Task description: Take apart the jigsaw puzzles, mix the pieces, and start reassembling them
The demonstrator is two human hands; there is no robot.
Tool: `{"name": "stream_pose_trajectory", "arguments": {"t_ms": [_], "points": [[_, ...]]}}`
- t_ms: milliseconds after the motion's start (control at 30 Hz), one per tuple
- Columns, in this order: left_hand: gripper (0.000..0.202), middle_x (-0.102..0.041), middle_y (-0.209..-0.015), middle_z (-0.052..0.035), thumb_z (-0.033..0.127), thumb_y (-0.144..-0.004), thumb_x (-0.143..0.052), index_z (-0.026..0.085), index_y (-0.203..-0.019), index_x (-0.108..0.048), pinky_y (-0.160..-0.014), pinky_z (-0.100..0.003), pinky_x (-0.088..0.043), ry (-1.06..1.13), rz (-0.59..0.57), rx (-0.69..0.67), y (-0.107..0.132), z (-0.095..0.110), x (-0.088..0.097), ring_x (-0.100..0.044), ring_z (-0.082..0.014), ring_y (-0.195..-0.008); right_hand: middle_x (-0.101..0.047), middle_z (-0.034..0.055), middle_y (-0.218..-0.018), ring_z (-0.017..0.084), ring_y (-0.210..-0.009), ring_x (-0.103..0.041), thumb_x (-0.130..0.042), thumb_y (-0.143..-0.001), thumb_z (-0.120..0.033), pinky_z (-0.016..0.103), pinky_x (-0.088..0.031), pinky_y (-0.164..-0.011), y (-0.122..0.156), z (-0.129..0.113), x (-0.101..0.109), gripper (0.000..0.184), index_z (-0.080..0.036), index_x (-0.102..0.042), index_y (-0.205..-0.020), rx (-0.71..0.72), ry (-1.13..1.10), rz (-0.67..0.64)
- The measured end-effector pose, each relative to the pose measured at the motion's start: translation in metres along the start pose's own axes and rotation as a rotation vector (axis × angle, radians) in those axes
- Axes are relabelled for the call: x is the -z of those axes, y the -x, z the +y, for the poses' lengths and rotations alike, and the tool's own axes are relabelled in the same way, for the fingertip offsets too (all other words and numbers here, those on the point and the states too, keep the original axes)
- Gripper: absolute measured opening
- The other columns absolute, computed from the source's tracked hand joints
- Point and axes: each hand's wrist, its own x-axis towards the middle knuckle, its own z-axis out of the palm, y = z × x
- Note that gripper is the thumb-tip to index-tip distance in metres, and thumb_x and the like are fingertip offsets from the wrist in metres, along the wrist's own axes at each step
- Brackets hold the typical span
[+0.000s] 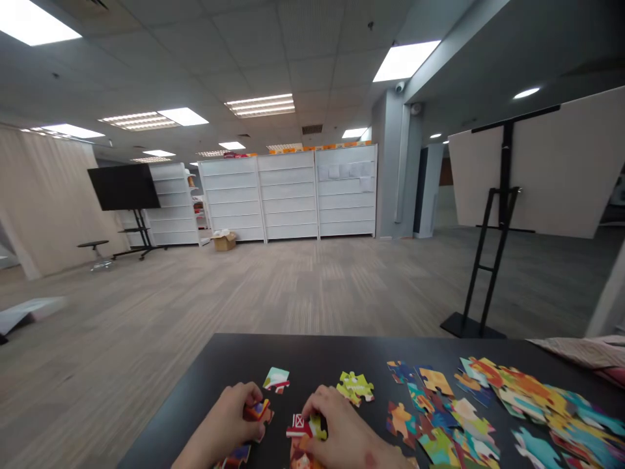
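My left hand has its thumb and fingers closed around an orange and purple puzzle piece near the table's front. Under its wrist side, more dark blue and orange pieces show in part. My right hand pinches a green puzzle piece, mostly covered by the fingers. That piece touches or overlaps a red and white piece with a barn-like window. An orange-brown piece lies below it. Beyond the hands are a white, teal and red piece and several joined-looking lime green pieces.
Loose puzzle pieces lie spread right of my right hand, with a denser heap farther right. The black table has its far edge just past the pieces. Patterned cloth lies at the right edge. A black stand is beyond.
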Motion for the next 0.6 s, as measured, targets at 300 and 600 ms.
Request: {"name": "stream_pose_trajectory", "arguments": {"t_ms": [300, 600], "points": [[0.040, -0.060, -0.104, 0.0001, 0.023, -0.063, -0.078, 0.021, -0.101, -0.064, -0.077, -0.025, -0.042, -0.003, -0.079, -0.096, 0.010, 0.016, 0.001, -0.057, -0.0175, -0.088, -0.065, 0.0028, -0.102, 0.020, -0.097, -0.058, -0.068, -0.071, -0.016, 0.028, -0.042, -0.081, 0.002, 0.005, -0.008, 0.020, -0.023, -0.072, -0.089, 0.143, 0.097, 0.045], [0.041, -0.059, -0.099, -0.0005, 0.010, -0.054, -0.077, 0.017, -0.091, -0.060, -0.080, -0.027, -0.039, 0.048, -0.114, -0.075, 0.013, 0.028, 0.003, -0.053, -0.0205, -0.094, -0.066, 0.0032, -0.101, 0.020, -0.096, -0.057, -0.069, -0.067, -0.014, 0.030, -0.042, -0.087, -0.001, 0.014, -0.013, 0.026, -0.021, -0.070, -0.093, 0.133, 0.067, 0.068]]}}
